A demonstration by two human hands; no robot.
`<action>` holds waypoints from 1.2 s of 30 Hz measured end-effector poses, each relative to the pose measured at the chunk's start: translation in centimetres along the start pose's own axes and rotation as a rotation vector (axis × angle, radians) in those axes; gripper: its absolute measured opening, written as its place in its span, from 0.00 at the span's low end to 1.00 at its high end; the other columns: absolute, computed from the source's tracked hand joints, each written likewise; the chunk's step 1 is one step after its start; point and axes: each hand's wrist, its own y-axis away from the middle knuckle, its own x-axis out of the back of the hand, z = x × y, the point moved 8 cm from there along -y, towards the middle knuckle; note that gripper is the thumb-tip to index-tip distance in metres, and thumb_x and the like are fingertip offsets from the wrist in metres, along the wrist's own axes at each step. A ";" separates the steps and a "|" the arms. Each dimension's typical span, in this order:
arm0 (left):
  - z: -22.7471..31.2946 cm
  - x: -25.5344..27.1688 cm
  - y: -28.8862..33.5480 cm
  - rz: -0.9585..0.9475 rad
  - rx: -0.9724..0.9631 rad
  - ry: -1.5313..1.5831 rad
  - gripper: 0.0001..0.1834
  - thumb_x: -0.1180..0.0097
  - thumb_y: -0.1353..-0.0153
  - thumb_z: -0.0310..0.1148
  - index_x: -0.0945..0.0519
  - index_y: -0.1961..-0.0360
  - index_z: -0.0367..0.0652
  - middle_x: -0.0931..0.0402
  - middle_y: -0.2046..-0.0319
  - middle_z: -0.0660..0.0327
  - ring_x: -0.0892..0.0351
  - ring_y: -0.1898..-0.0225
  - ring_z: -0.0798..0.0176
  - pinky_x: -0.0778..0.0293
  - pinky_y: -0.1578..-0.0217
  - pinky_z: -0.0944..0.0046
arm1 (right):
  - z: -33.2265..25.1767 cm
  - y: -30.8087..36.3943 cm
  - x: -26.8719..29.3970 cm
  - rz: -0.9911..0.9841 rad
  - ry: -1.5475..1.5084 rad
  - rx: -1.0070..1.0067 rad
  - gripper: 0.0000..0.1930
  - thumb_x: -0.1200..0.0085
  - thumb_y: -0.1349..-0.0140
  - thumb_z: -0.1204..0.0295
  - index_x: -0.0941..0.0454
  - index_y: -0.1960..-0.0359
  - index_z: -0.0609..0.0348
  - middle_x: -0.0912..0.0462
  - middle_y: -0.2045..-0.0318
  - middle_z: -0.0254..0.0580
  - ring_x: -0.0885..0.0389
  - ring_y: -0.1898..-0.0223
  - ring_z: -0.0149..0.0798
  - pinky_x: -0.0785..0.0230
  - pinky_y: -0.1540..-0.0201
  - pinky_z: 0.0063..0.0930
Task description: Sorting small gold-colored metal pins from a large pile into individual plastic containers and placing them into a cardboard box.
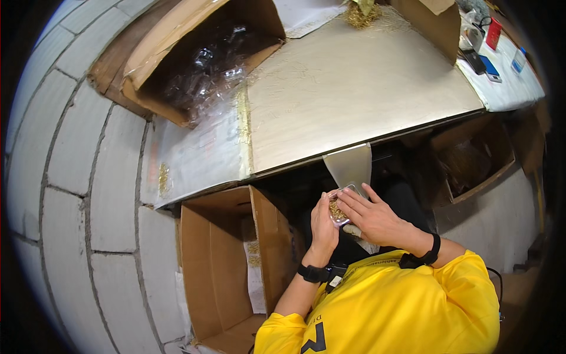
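Note:
Low in front of my yellow shirt, a small clear plastic box (338, 212) sits between my two hands. Small gold-coloured pieces fill it, too fine to name from here. The fingers of my left hand (323, 226) close along its left side. From the right, my right hand (377, 219) lays its fingers across the box's upper edge, with the thumb apart. Those fingers hide part of the lid. Just beyond the hands, a pale chute-like flap (349, 167) hangs from the table's front edge.
A large table (354, 88) spans the front, with a gold pile (361, 16) at its far side. At left, a tipped carton (177, 59) spills clear plastic boxes. A tall carton (221, 271) stands by my left arm; another box (471, 159) sits under the table's right.

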 end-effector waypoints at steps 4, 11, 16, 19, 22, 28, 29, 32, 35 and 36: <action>3.6 0.3 0.1 0.027 -0.075 -0.122 0.18 0.62 0.29 0.39 0.27 0.54 0.35 0.24 0.61 0.58 0.22 0.61 0.66 0.24 0.58 0.66 | -1.1 -2.2 2.2 0.107 -0.084 -0.042 0.28 0.42 0.47 0.69 0.33 0.44 0.65 0.31 0.44 0.54 0.37 0.38 0.51 0.53 0.35 0.55; 7.7 0.6 0.6 0.012 -0.139 -0.070 0.15 0.61 0.30 0.34 0.28 0.53 0.35 0.24 0.58 0.57 0.22 0.57 0.64 0.24 0.56 0.65 | -2.7 -4.5 4.6 0.176 -0.141 0.019 0.29 0.46 0.45 0.68 0.36 0.41 0.64 0.37 0.37 0.49 0.44 0.33 0.43 0.55 0.34 0.54; 10.0 0.7 1.0 -0.014 -0.143 0.002 0.16 0.63 0.30 0.35 0.28 0.53 0.36 0.24 0.59 0.58 0.21 0.60 0.66 0.23 0.58 0.67 | -4.9 -6.4 3.1 0.055 0.036 0.114 0.32 0.45 0.45 0.69 0.39 0.38 0.61 0.41 0.34 0.46 0.48 0.31 0.40 0.66 0.31 0.51; 12.1 1.9 1.6 0.035 -0.174 -0.054 0.17 0.64 0.31 0.36 0.28 0.53 0.36 0.24 0.59 0.57 0.20 0.61 0.65 0.20 0.64 0.66 | -6.3 -7.7 4.3 0.086 -0.002 0.159 0.30 0.47 0.45 0.69 0.37 0.40 0.65 0.38 0.36 0.50 0.44 0.33 0.45 0.56 0.34 0.52; 15.0 3.4 3.0 0.025 -0.154 -0.109 0.17 0.62 0.31 0.37 0.27 0.53 0.36 0.24 0.60 0.57 0.20 0.63 0.64 0.18 0.72 0.66 | -5.9 -8.2 7.6 0.271 -0.203 0.109 0.29 0.42 0.48 0.73 0.35 0.42 0.63 0.35 0.39 0.52 0.38 0.36 0.50 0.47 0.36 0.48; 18.5 10.9 6.0 0.125 -0.223 -0.066 0.18 0.60 0.31 0.42 0.28 0.54 0.37 0.24 0.61 0.58 0.19 0.63 0.64 0.18 0.76 0.65 | -2.4 -6.6 6.4 0.224 -0.203 -0.016 0.29 0.41 0.51 0.80 0.33 0.44 0.63 0.31 0.42 0.50 0.30 0.45 0.53 0.34 0.43 0.37; 18.8 11.8 6.4 0.104 -0.237 -0.025 0.17 0.58 0.31 0.41 0.27 0.55 0.37 0.24 0.61 0.58 0.20 0.62 0.64 0.18 0.75 0.65 | -2.2 -6.2 5.9 0.191 -0.231 -0.043 0.29 0.42 0.51 0.82 0.34 0.44 0.63 0.32 0.42 0.49 0.30 0.45 0.53 0.33 0.44 0.36; 19.9 13.9 8.5 0.200 -0.258 -0.002 0.14 0.54 0.33 0.36 0.28 0.54 0.37 0.24 0.60 0.58 0.20 0.62 0.64 0.18 0.74 0.67 | -2.3 -6.0 4.0 0.065 -0.295 -0.084 0.29 0.44 0.50 0.84 0.35 0.43 0.62 0.34 0.40 0.49 0.31 0.43 0.54 0.34 0.44 0.36; 19.5 17.3 9.9 0.274 -0.265 -0.071 0.13 0.48 0.37 0.30 0.30 0.52 0.36 0.25 0.59 0.56 0.20 0.62 0.62 0.17 0.72 0.67 | -3.3 -6.7 2.7 0.023 -0.297 -0.052 0.29 0.45 0.51 0.85 0.35 0.43 0.62 0.34 0.39 0.48 0.31 0.43 0.54 0.34 0.43 0.36; 19.4 18.1 10.3 0.283 -0.266 -0.063 0.13 0.48 0.37 0.30 0.30 0.52 0.36 0.25 0.59 0.56 0.20 0.62 0.62 0.17 0.72 0.67 | -3.7 -7.0 2.4 0.012 -0.298 -0.046 0.29 0.45 0.51 0.85 0.35 0.43 0.62 0.34 0.39 0.48 0.31 0.43 0.54 0.34 0.43 0.36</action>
